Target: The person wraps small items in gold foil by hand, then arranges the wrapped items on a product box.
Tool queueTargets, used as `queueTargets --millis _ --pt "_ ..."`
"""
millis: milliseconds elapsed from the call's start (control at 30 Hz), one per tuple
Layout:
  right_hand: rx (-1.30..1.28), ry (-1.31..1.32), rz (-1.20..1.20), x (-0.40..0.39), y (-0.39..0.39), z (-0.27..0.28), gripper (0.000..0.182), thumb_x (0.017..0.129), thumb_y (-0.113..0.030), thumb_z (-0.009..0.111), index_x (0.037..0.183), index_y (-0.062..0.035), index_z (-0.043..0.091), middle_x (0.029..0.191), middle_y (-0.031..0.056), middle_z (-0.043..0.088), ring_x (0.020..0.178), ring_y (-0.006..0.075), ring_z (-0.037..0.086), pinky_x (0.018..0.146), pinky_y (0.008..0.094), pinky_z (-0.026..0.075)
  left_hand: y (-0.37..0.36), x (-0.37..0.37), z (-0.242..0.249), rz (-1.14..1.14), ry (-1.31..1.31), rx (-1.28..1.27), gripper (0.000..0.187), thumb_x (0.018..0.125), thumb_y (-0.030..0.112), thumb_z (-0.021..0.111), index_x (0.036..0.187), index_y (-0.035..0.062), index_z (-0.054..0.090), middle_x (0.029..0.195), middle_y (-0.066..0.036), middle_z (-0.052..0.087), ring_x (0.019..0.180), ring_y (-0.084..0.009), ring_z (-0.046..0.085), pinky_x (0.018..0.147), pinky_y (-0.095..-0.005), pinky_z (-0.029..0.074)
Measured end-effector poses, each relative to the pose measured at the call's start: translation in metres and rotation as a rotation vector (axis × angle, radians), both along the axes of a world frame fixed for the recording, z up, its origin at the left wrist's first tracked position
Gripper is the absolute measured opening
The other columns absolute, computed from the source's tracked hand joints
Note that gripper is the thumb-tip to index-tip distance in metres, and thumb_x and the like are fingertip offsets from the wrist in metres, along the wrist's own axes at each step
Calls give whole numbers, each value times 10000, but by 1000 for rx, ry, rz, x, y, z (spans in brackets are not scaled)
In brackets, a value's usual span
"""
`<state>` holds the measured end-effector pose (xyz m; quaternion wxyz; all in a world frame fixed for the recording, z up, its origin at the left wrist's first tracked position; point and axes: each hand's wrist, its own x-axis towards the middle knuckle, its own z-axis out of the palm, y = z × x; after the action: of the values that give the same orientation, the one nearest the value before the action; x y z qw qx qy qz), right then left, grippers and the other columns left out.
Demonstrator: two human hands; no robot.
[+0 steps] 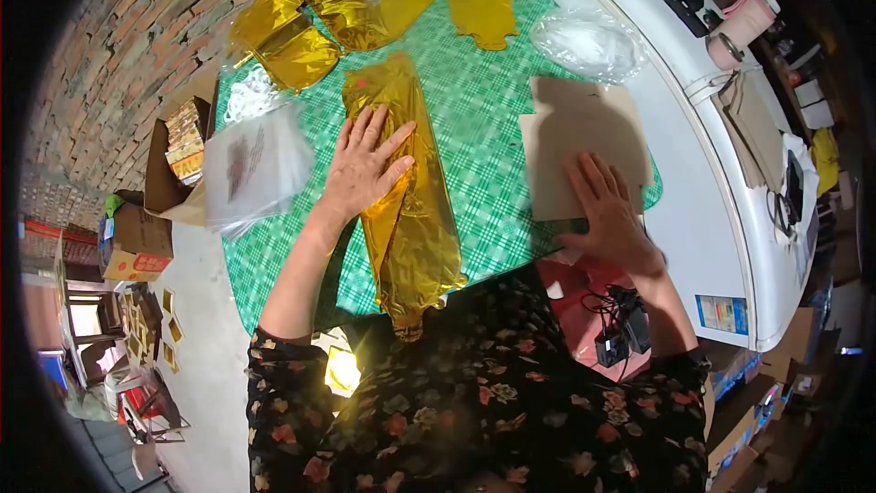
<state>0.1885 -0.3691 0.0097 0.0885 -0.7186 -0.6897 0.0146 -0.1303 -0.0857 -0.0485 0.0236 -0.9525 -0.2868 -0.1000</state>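
Note:
A folded gold foil balloon (415,228) lies lengthwise on the green checked tablecloth (484,164), its near end at the table's edge. My left hand (370,160) rests flat on its upper part, fingers spread. To the right, my right hand (607,219) is open over the lower part of a stack of beige cardboard sheets (584,119), fingers stretched forward and thumb out to the side. More flattened gold foil balloons (351,14) are spread along the far side of the table.
Clear plastic bags (255,164) and a white string bundle (251,96) lie at the left. A clear plastic packet (589,44) sits at the back right. The white appliance (693,183) borders the table's right. Black power adapters (620,329) lie on something red beside my body.

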Motion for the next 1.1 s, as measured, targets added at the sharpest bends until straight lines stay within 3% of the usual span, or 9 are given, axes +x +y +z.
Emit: queueTargets --millis 67,233,367,467,500,567,733,967,1100 --pt "41 61 55 3 -5 6 933 770 -309 842 1576 -32 462 1616 227 439 1516 415 400 1253 539 326 1 1 -1 -3 -11 -7 615 1099 621 359 1635 328 423 1716 -179 315 1604 -369 231 1320 -519 131" --pt "340 1 121 22 -12 -7 492 763 -126 800 1235 -33 697 1257 179 692 1130 365 698 945 460 566 0 2 1 9 10 -11 626 1095 638 348 1639 334 414 1720 -174 309 1608 -359 228 1322 -516 126" --pt "514 -279 -35 27 7 21 361 798 -211 801 1098 -33 709 1007 114 749 885 326 743 761 433 592 -3 2 5 19 9 -12 604 1092 585 427 1633 317 430 1728 -166 297 1607 -358 237 1315 -522 148" --pt "848 -54 103 13 59 71 136 912 -137 746 1000 -40 710 873 124 711 780 304 716 667 439 549 -2 1 1 16 -8 -2 608 1087 592 432 1635 329 424 1732 -160 290 1606 -357 239 1316 -517 141" --pt "756 19 -67 3 73 86 115 964 -156 720 984 -42 712 837 140 695 760 312 707 656 426 540 -1 1 0 14 -23 -20 609 1085 599 428 1631 330 432 1724 -159 309 1607 -359 238 1317 -512 131" --pt "813 142 -94 1 120 89 243 1052 -244 670 973 -17 707 776 174 652 712 261 676 649 360 519 -3 1 2 5 -63 -56 609 1085 607 421 1625 326 444 1719 -163 320 1608 -359 235 1318 -514 124" --pt "558 688 119 -11 241 87 345 997 -320 724 1033 23 713 805 105 688 721 128 599 684 335 518 -3 0 -1 -7 -123 -49 611 1085 623 410 1612 318 470 1711 -176 334 1609 -364 234 1317 -523 118" --pt "1 664 148 -14 329 65 385 998 -336 700 1116 26 752 888 44 736 798 105 650 735 314 527 -4 -1 -2 -5 -137 -27 627 1087 631 388 1628 318 441 1710 -180 322 1601 -391 240 1311 -552 132" --pt "20 527 242 -11 351 53 449 948 -422 728 1114 -7 772 912 112 757 812 179 693 785 347 537 -6 0 1 15 -110 -33 634 1088 631 383 1639 319 419 1713 -178 315 1602 -387 241 1312 -554 129"
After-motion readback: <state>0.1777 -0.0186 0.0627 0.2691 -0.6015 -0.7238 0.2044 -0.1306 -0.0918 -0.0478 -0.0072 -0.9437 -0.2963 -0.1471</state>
